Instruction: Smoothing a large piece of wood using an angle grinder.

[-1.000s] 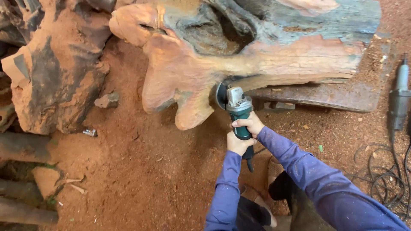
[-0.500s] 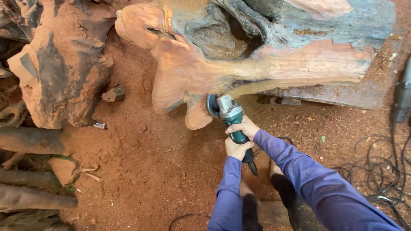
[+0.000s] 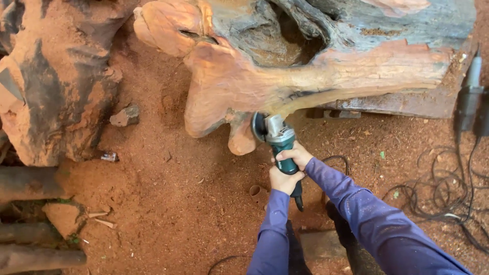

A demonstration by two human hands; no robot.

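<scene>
A green and silver angle grinder (image 3: 278,141) is held in both hands, its disc against the underside of a big reddish tree stump (image 3: 305,71). My right hand (image 3: 296,155) grips the upper part of the green body. My left hand (image 3: 284,180) wraps the rear of the handle just below it. Both sleeves are purple and dusted with sawdust. The disc touches the stump beside a short rounded root knob (image 3: 241,137).
Red sawdust covers the ground (image 3: 168,203). A second large root piece (image 3: 56,86) stands at left, with logs (image 3: 30,183) below it. Another power tool (image 3: 467,99) and tangled black cables (image 3: 438,193) lie at right. A small wood chunk (image 3: 125,116) lies near the stumps.
The grinder shifted left along the stump's underside, then slightly back right and lower by the root knob. Both hands kept their grip; the view moved a little.
</scene>
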